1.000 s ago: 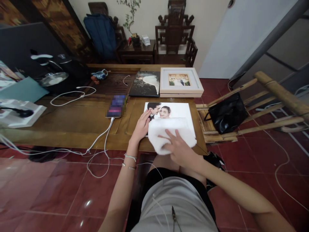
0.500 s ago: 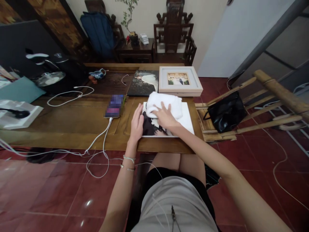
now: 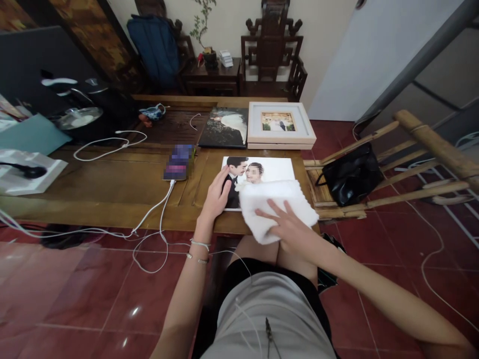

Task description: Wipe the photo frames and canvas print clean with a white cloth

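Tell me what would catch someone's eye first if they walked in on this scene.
Most striking is the white cloth pressed flat by the right hand on the near part of a large wedding photo print at the wooden table's near edge, the left hand on the print's left side. Just behind lie a dark photo print and a white picture frame, side by side.

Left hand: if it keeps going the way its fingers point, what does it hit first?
The left hand lies flat on the left edge of the wedding photo print, fingers pointing away and slightly right. Straight on, it would probably cross that print, then meet the dark photo panel beyond; depth is unclear.
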`<action>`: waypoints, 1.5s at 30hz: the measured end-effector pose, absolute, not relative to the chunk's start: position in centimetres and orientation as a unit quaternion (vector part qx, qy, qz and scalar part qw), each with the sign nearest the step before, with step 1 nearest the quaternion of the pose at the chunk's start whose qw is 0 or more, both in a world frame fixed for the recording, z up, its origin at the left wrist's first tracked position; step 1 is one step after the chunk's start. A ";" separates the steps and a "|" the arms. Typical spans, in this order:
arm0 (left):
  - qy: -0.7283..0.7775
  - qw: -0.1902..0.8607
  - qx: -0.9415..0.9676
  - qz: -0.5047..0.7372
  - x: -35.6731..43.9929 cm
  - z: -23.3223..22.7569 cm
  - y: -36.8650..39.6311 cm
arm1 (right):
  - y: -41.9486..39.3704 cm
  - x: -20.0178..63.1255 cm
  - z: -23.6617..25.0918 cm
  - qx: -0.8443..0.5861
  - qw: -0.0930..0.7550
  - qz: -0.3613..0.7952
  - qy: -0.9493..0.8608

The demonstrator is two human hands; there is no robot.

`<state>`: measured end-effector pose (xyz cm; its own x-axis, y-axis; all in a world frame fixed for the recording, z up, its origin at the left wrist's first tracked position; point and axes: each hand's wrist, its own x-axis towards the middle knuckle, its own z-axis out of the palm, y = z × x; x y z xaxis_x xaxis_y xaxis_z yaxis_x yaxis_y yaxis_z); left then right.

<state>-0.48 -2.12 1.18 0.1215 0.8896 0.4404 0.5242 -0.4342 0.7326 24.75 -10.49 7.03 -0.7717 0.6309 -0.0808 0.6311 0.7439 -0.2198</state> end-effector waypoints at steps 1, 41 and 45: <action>0.496 0.203 0.725 0.433 -0.5 1.2 -2.1 | -10.3 25.7 7.1 0.354 -0.002 -0.121 0.927; 0.499 0.179 0.712 0.461 -0.4 1.2 -1.8 | -4.3 29.1 5.8 0.420 -0.102 -0.119 0.894; 0.498 0.182 0.711 0.462 -0.4 1.3 -1.8 | -10.0 28.3 6.9 0.363 -0.066 -0.156 0.916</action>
